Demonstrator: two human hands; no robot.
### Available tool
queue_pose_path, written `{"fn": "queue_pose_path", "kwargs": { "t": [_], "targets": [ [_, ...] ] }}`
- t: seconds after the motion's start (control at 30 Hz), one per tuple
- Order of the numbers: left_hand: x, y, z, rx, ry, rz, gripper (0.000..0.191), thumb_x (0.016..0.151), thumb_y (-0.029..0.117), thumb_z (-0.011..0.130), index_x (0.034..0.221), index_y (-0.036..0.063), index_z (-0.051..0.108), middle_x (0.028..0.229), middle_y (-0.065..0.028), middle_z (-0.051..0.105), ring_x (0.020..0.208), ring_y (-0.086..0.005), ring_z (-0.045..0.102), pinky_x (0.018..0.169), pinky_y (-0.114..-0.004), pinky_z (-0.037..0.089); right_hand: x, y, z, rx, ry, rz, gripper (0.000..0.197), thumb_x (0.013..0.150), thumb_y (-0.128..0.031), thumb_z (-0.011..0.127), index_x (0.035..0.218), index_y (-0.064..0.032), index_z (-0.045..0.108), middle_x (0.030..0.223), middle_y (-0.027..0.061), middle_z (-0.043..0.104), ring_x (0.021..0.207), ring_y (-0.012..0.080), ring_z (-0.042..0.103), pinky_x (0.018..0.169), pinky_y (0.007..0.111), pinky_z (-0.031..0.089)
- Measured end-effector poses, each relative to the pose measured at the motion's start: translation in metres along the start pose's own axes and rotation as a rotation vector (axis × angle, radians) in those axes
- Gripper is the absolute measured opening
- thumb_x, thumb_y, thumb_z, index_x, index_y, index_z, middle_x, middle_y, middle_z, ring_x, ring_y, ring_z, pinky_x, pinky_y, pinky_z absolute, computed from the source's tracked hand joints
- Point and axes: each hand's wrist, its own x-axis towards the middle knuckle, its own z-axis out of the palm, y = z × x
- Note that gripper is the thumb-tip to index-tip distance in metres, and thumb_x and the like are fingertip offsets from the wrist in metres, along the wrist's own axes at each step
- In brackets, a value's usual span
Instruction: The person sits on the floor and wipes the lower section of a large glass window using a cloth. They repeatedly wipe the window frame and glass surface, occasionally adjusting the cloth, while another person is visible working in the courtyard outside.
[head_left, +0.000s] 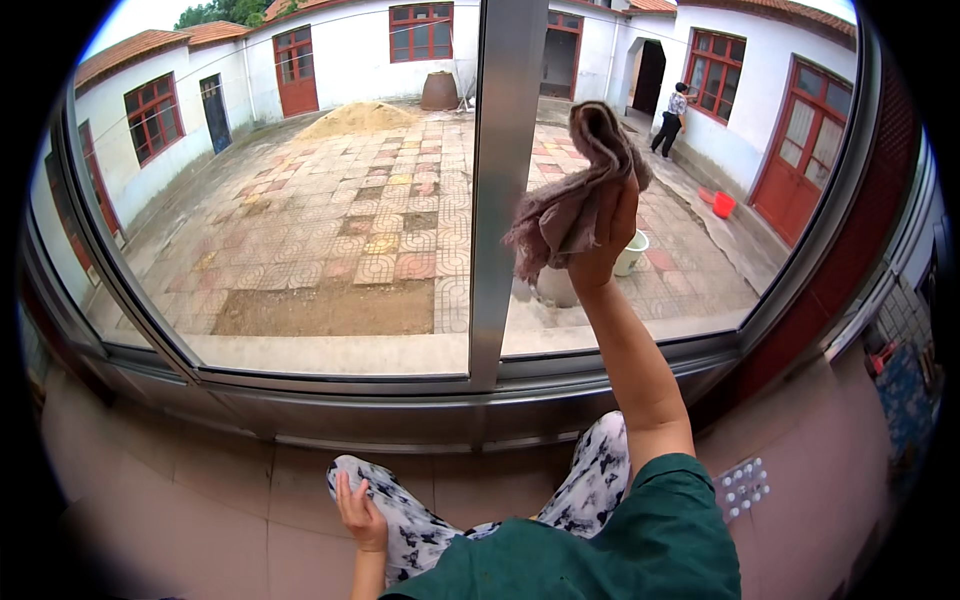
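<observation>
My right hand (609, 240) is raised in front of the right window pane (697, 262) and grips a folded, frayed mauve cloth (574, 202). The cloth hangs just right of the upright metal window post (499, 225); whether it touches the glass, I cannot tell. My left hand (361, 514) rests by my left knee, on white trousers with dark butterfly-like prints (412, 525), and holds nothing. Left of the post is a second large pane (315, 247).
The metal sill rail (337, 386) runs across low in front of my knees. On the tiled floor at right lies a tray-like sheet with pale round pieces (742, 487). Beyond the glass are a courtyard, a pale bucket (632, 253), a red bucket (724, 204) and another person (670, 120) by a far window.
</observation>
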Motion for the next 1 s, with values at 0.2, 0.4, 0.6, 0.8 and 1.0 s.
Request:
{"fn": "queue_pose_path", "kwargs": {
  "t": [0.2,0.4,0.6,0.8,1.0],
  "targets": [
    [0.008,0.000,0.002,0.003,0.031,-0.036,0.029,0.080,-0.011,0.049,0.104,0.0009,0.060,0.133,-0.0251,0.049,0.127,-0.0424,0.044,0.107,-0.049,0.035,0.074,-0.062,0.091,0.034,0.050,-0.199,0.041,0.096,-0.019,0.051,0.132,0.0004,0.044,0.120,0.0183,0.056,0.106,0.0252,0.057,0.093,0.036,0.046],
    [0.015,0.006,0.002,-0.013,0.001,-0.044,0.030,0.080,-0.013,0.049,0.105,0.0009,0.059,0.134,-0.0260,0.048,0.127,-0.0431,0.044,0.107,-0.050,0.035,0.037,-0.062,0.104,-0.585,0.015,-0.419,0.056,0.087,-0.022,0.062,0.135,-0.0028,0.043,0.133,0.0309,0.039,0.119,0.0416,0.046,0.097,0.047,0.040],
    [0.010,-0.001,0.009,-0.013,-0.041,-0.028,0.031,0.081,-0.014,0.049,0.105,0.0013,0.060,0.135,-0.0250,0.048,0.127,-0.0414,0.044,0.105,-0.046,0.036,-0.080,-0.043,0.046,-0.566,-0.312,-0.227,0.085,0.077,-0.029,0.072,0.144,-0.0014,0.029,0.143,0.0384,0.020,0.122,0.0547,0.036,0.099,0.055,0.035],
    [0.002,0.015,0.005,-0.055,-0.127,0.015,0.031,0.079,-0.015,0.050,0.104,0.0008,0.059,0.132,-0.0269,0.049,0.124,-0.0427,0.047,0.102,-0.046,0.040,-0.265,-0.004,-0.013,-0.520,-0.450,-0.079,0.074,0.074,-0.027,0.072,0.134,0.0018,0.039,0.141,0.0392,0.021,0.119,0.0547,0.036,0.098,0.058,0.033],
    [-0.013,0.022,-0.005,-0.067,-0.135,0.017,0.032,0.077,-0.015,0.050,0.103,0.0006,0.059,0.129,-0.0278,0.051,0.117,-0.0433,0.051,0.098,-0.046,0.043,-0.336,-0.002,-0.044,-0.477,-0.439,0.099,0.038,0.078,0.001,0.061,0.113,-0.0131,0.062,0.132,0.0244,0.046,0.107,0.0384,0.054,0.087,0.045,0.045]
  ]
}}
